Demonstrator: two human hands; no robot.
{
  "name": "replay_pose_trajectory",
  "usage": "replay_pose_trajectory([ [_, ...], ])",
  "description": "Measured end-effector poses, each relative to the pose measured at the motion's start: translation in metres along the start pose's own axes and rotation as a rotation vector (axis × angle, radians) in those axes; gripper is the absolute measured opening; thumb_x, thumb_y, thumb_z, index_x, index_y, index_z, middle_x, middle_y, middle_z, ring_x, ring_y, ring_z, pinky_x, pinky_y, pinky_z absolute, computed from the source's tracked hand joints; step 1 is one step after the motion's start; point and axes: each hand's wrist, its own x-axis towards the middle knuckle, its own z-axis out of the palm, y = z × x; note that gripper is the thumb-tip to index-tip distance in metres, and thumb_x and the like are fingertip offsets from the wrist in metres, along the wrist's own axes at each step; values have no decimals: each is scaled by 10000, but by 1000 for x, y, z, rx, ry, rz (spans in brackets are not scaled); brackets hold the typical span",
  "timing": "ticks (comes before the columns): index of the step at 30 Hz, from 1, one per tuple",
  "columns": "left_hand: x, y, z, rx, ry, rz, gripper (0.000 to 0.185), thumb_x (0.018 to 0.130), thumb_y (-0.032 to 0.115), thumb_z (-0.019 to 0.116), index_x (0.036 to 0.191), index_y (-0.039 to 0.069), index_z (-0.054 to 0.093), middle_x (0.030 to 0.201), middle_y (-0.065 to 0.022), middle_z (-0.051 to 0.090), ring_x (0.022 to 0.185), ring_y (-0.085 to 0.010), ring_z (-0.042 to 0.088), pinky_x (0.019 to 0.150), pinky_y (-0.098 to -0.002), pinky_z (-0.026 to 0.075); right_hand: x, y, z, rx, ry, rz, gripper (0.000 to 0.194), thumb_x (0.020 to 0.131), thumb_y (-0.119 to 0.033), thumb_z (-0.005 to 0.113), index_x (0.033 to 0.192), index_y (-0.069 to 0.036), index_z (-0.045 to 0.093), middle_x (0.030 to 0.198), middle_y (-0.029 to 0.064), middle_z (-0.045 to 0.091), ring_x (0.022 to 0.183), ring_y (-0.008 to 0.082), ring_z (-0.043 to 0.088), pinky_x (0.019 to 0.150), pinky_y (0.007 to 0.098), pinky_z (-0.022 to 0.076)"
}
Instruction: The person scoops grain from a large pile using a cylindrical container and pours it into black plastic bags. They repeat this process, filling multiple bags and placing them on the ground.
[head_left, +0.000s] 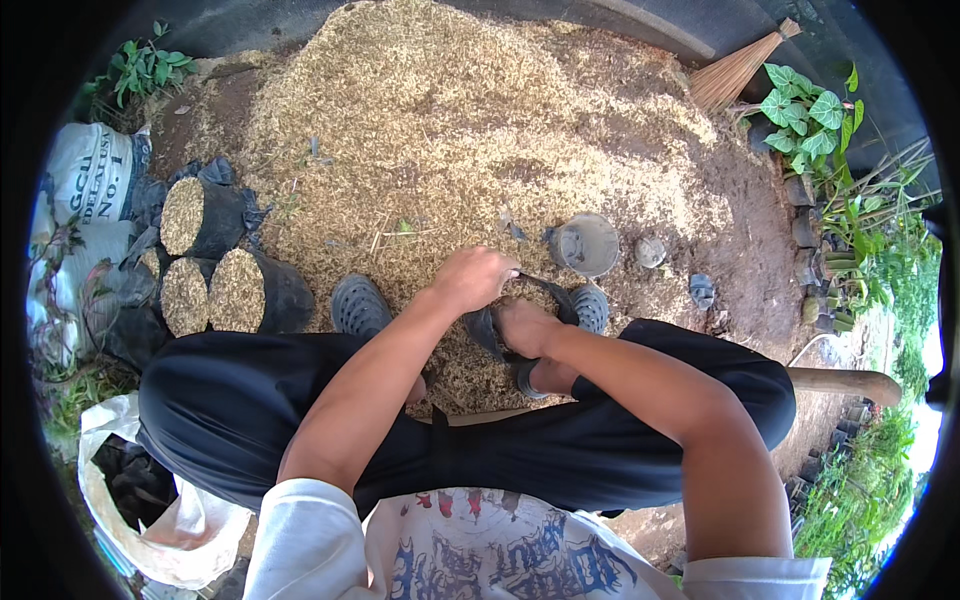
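My left hand (475, 278) pinches the rim of a black plastic planting bag (484, 330) between my feet. Inside the mouth of that bag is my right hand (525, 327), its fingers hidden by the plastic and the hand itself, so I cannot tell how they are set. Just beyond my right hand a grey plastic pot (585, 244) lies tilted on the loose husks (450, 150). Off to the left, several black bags filled with husks (237, 289) lie with their open tops facing me.
A white sack (97, 172) with printing stands at the far left. Near my left knee an open white sack (202, 540) holds black plastic. A stick broom (739, 67) leans at the back right, by leafy plants (802, 112). A wooden handle (855, 381) sticks out past my right knee.
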Motion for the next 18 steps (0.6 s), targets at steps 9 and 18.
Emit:
replay_pose_trajectory([
  [9, 1, -12, 5, 11, 125, 63, 224, 1028, 134, 691, 1190, 148, 846, 1084, -138, 830, 923, -328, 798, 873, -470, 647, 21, -8, -7, -5, -88, 140, 247, 947, -73, 614, 1070, 71, 773, 1174, 285, 756, 1099, 403, 771, 941, 469, 640],
  [18, -9, 1, -26, 35, -54, -122, 342, 1075, 324, 661, 1267, 71, 788, 1055, -197, 811, 1015, -371, 786, 937, -500, 632, -19, -15, -37, 101, 256, 122, 290, 993, -152, 582, 1155, 15, 756, 1219, 233, 763, 1180, 381, 736, 1029, 489, 580],
])
